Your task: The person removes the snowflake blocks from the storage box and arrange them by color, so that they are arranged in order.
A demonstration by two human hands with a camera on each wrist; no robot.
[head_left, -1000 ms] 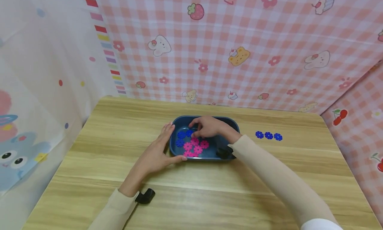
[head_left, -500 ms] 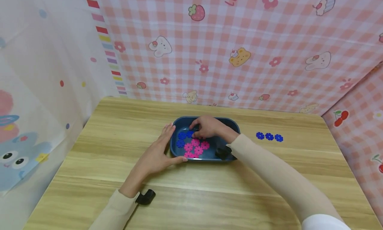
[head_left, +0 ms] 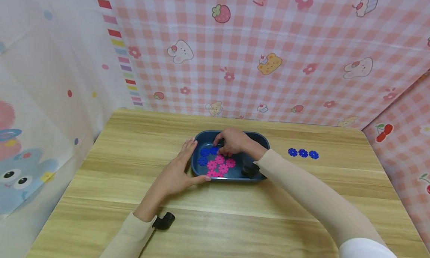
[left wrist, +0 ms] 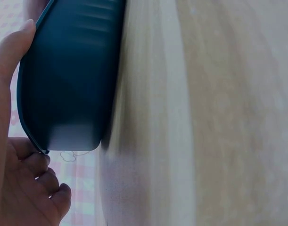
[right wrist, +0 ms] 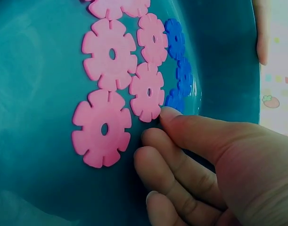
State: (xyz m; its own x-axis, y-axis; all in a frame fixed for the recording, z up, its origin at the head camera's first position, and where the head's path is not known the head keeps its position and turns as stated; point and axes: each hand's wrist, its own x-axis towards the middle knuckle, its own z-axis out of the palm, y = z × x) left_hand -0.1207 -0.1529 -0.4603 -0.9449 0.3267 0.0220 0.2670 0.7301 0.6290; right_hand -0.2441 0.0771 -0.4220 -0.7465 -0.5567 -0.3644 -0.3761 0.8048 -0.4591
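Note:
A dark blue-green tray (head_left: 246, 178) stands on the table, holding several pink and blue flower-shaped plastic discs with notched edges. My left hand (head_left: 173, 176) rests on its left end, the thumb along the front rim and the other fingers extended against the side. My right hand (head_left: 235, 141) reaches inside, thumb and index finger at a blue disc (right wrist: 175, 100), which the thumb partly covers. In the right wrist view the index finger is hidden behind the thumb and the remaining fingers curl in. Pink discs (right wrist: 103, 128) lie flat beside them.
To the right of the tray, three blue discs (head_left: 303, 153) lie in a row on the wooden table (head_left: 235, 220). A pink checked cloth (head_left: 201, 75) hangs behind the table's far edge. Black wrist cameras sit on both sleeves, the right one over the tray.
Both hands stay almost still at the tray. The right hand's fingers shift only slightly beside the blue disc.

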